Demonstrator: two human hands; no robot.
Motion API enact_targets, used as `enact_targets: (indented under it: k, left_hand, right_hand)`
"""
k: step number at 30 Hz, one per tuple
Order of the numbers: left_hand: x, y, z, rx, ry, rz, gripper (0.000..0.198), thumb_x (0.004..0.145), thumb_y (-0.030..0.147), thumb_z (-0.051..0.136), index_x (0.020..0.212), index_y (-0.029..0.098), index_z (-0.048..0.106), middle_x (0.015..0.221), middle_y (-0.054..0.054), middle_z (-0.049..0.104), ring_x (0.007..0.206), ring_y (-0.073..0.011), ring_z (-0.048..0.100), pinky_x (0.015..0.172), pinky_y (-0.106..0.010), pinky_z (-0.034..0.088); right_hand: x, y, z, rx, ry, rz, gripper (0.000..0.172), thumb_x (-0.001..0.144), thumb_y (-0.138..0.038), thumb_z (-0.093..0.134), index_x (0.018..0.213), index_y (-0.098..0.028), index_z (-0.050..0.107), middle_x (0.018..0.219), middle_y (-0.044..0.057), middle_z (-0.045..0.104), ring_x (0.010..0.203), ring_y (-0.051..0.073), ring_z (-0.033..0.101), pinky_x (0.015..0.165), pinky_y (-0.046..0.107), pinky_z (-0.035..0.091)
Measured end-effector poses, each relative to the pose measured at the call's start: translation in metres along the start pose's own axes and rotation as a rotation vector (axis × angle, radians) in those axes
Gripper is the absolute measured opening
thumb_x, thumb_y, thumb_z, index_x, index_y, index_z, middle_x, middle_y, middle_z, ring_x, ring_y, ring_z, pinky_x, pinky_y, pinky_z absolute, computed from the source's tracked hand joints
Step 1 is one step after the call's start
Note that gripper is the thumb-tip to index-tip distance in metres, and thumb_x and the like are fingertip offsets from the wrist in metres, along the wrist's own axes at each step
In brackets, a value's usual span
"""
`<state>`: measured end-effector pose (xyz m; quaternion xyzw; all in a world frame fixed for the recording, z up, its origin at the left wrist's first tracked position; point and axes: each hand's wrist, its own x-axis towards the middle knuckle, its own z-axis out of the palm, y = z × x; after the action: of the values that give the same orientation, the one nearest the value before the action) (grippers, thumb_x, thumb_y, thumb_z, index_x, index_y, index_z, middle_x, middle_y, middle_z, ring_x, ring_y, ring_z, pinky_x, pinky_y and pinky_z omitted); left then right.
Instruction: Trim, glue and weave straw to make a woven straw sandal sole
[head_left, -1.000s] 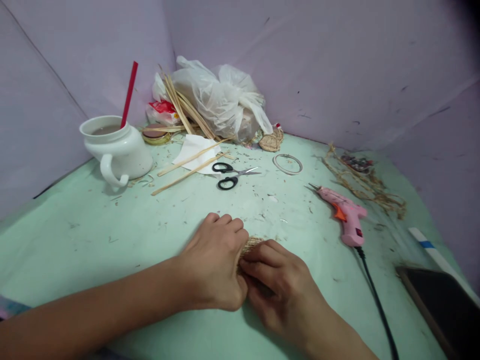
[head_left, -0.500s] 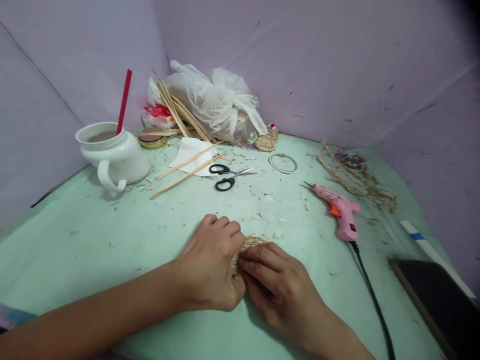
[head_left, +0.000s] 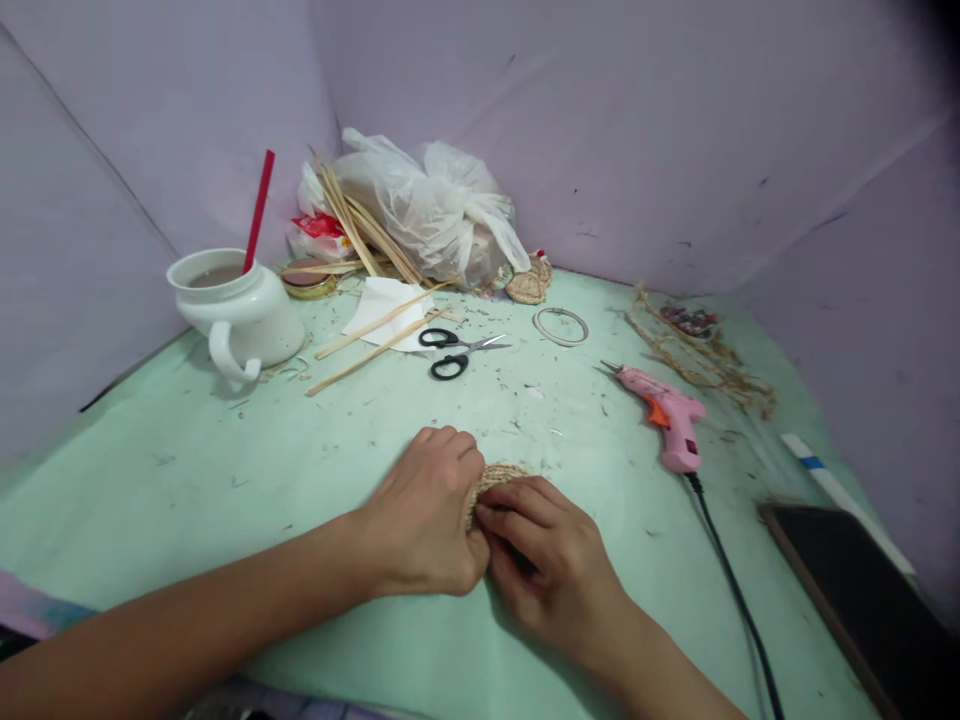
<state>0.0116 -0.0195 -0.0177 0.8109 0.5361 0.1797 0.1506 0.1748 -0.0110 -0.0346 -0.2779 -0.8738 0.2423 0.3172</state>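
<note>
A woven straw piece [head_left: 501,474] with a curved, ridged edge shows between my two hands, low over the front of the table; most of it is covered by them. My left hand [head_left: 439,510] is closed around its left side, fingers curled over and thumb toward the right hand. My right hand [head_left: 551,560] pinches the near right part with bent fingers, and the fingertips of both hands are close together. Whether a strand lies between the right fingertips is hidden.
Black-handled scissors [head_left: 457,352], straw strips [head_left: 367,365] on white paper [head_left: 382,300] and a metal ring [head_left: 561,326] lie beyond my hands. A pink glue gun [head_left: 667,415], its cord and a phone [head_left: 855,590] are at right. A white mug [head_left: 247,325] stands left; a plastic bag [head_left: 442,205] lies behind.
The view has shifted slightly, so the mug appears farther right and the glue gun and phone farther left. Both hands keep their hold on the straw piece, with little visible movement.
</note>
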Motion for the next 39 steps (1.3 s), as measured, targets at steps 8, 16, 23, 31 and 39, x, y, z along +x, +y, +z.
enact_targets:
  k: [8,16,23,31,39]
  left_hand:
    - [-0.001,0.0,0.005,-0.007,0.023,0.0,0.013,0.055,0.02,0.05,0.068,0.017,0.046,0.076,-0.006,0.047,0.076,-0.021,0.043,0.073,-0.037,0.04]
    - [-0.005,0.001,0.003,0.028,0.021,0.002,0.015,0.059,0.022,0.051,0.073,0.017,0.049,0.08,-0.006,0.049,0.079,-0.0223,0.045,0.075,-0.039,0.039]
    - [-0.004,0.002,0.002,0.032,0.015,0.012,0.013,0.059,0.021,0.05,0.072,0.016,0.05,0.079,-0.006,0.049,0.078,-0.0221,0.045,0.075,-0.039,0.039]
    - [-0.008,0.001,-0.006,0.015,-0.06,-0.018,0.028,0.065,0.029,0.056,0.089,0.014,0.057,0.091,-0.009,0.052,0.088,-0.0259,0.047,0.081,-0.043,0.039]
    - [-0.013,-0.009,-0.038,0.062,-0.314,-0.09,0.07,0.067,0.037,0.059,0.13,0.015,0.037,0.118,-0.014,0.048,0.106,-0.0301,0.046,0.087,-0.041,0.039]
  right_hand:
    - [0.002,0.003,0.001,0.044,0.004,0.021,0.025,0.068,-0.001,0.052,0.087,-0.015,0.061,0.085,0.007,0.063,0.081,0.019,0.054,0.073,0.034,0.05]
    - [-0.004,-0.001,0.003,-0.011,0.042,0.007,0.028,0.074,-0.003,0.049,0.097,-0.017,0.059,0.091,0.008,0.062,0.086,0.02,0.055,0.076,0.037,0.05]
    - [-0.004,-0.006,0.003,-0.067,0.0,0.028,0.026,0.074,-0.005,0.048,0.096,-0.012,0.061,0.092,0.012,0.06,0.085,0.022,0.053,0.073,0.038,0.05]
    - [-0.008,-0.004,-0.009,0.062,-0.07,0.073,0.032,0.078,-0.011,0.053,0.108,-0.017,0.057,0.106,0.01,0.059,0.099,0.022,0.052,0.085,0.039,0.047]
    - [-0.028,0.01,-0.045,-0.223,0.166,0.484,0.039,0.072,-0.033,0.064,0.108,-0.019,0.057,0.09,0.007,0.066,0.075,0.022,0.06,0.065,0.037,0.048]
